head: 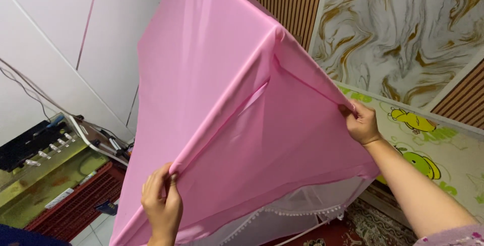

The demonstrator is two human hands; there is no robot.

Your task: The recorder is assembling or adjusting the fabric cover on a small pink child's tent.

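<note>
Both grips closed on one pink cloth [217,105], left hand [162,203] pinching hem, right hand [361,123] pinching corner

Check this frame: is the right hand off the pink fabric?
No. The right hand pinches the edge of the pink fabric.

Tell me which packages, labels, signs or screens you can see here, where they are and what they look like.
White label strip: lower left, lying flat on the green surface; long, narrow rectangle.
Small dark blue packet: lower left, on the red grille near the left hand; flat.
No signs or screens show.
</note>
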